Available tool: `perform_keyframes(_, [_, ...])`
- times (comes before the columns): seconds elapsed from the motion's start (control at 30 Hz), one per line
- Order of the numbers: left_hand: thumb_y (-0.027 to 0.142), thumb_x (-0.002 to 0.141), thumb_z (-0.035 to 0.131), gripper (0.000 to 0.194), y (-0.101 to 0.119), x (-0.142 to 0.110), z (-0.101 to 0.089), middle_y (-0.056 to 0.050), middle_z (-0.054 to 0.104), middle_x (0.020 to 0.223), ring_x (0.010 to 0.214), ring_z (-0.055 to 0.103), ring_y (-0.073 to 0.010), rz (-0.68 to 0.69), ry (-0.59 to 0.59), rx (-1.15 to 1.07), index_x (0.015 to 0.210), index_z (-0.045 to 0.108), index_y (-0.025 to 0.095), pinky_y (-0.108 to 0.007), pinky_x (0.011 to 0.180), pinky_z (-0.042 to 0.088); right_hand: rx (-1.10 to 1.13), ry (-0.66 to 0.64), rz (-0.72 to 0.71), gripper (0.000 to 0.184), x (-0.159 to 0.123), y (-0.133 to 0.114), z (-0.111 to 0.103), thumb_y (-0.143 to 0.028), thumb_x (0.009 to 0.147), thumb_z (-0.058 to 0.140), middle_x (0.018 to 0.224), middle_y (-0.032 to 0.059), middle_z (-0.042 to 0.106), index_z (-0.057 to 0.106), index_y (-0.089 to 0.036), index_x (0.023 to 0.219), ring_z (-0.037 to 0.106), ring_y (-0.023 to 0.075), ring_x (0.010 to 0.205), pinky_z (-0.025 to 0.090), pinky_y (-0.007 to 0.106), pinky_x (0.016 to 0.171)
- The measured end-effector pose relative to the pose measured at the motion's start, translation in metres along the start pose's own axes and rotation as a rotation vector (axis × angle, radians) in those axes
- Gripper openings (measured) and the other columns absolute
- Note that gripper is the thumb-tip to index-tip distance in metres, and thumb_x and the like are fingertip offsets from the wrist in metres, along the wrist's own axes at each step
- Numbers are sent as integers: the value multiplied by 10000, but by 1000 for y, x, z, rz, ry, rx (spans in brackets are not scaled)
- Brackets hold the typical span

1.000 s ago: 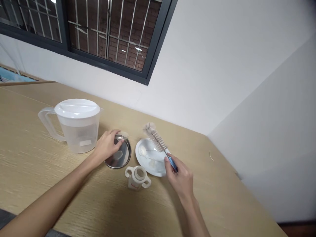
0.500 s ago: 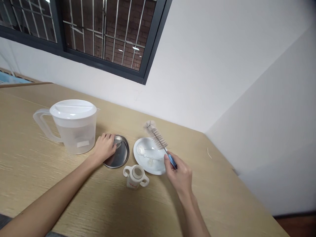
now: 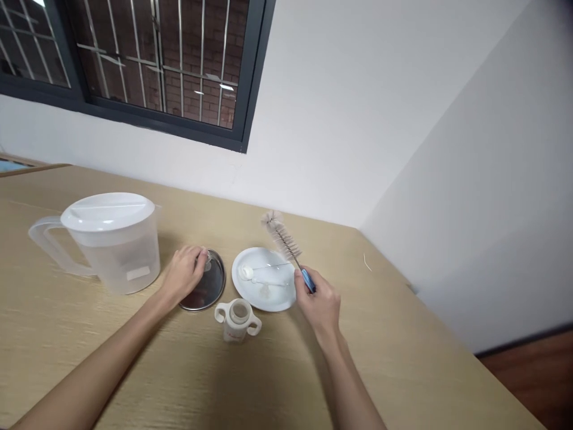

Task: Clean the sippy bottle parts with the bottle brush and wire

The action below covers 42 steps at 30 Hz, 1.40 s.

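My right hand (image 3: 320, 298) grips a bottle brush (image 3: 283, 237) by its blue handle, the white bristles pointing up and away above a white plate (image 3: 257, 301). On that plate lie a small white round part with a thin straw-like piece and a translucent bit. My left hand (image 3: 184, 273) rests over a round steel tray (image 3: 209, 291), its fingers curled at a small clear piece (image 3: 208, 261), mostly hidden by the hand. In front of the plate a two-handled baby bottle (image 3: 237, 319) stands upright without a lid, its mouth facing up.
A lidded translucent pitcher (image 3: 114, 245) holding liquid stands left of the tray, its handle to the left. A thin pale strip (image 3: 367, 263) lies on the wooden table (image 3: 394, 358) at right. Behind are a white wall and a barred window (image 3: 161, 65).
My view has turned a little to the right, so things appear shifted left. The left fingers have shifted around the clear piece. The brush stays in my right hand, above the plate.
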<state>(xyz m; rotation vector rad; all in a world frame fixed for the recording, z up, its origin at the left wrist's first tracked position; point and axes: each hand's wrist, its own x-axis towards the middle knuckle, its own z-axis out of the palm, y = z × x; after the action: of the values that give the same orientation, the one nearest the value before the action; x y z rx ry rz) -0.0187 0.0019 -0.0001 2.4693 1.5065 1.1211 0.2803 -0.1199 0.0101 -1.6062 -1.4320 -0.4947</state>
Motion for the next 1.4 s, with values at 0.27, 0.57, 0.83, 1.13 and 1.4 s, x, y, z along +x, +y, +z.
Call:
perform_keyframes(0.27, [388,967,375,317,55,26,-15,-67,699,1021,978,612,-230,174,-202,-246,1010,633,208,-360,905,435,-7,70,133,338,6,12,-1,-433,906,526,614,8,659,735,-167,911,587,127,546,406,228,585])
perform_keyframes(0.57, [448,620,759,596,81,73,19,-128,656,1197,1191,533,-343,326,-673,21,1162,655,221,-444,1030,348,23,77,183,330,9,15,-4,-433,906,519,601,9,645,730,-180,888,585,137,551,385,233,580])
perform_keyframes(0.83, [328,514,823,558,100,84,39,-108,721,1029,1053,598,-350,362,-801,157,1050,705,226,-458,1004,338,40,92,186,324,11,13,-9,-420,910,511,564,-7,604,720,-178,858,545,123,525,368,229,575])
perform_keyframes(1.13, [409,649,771,549,88,79,16,-64,714,1090,998,645,-280,213,-643,-156,1155,636,246,-365,842,475,41,85,189,319,12,12,-11,-410,911,509,565,-12,608,726,-181,865,552,116,523,374,224,573])
perform_keyframes(1.4, [416,624,844,623,37,34,-12,-132,691,1164,974,687,-258,-129,-380,-881,1146,605,173,-406,840,564,56,-5,18,303,8,5,-7,-375,932,493,652,16,681,723,-179,902,592,121,559,395,219,568])
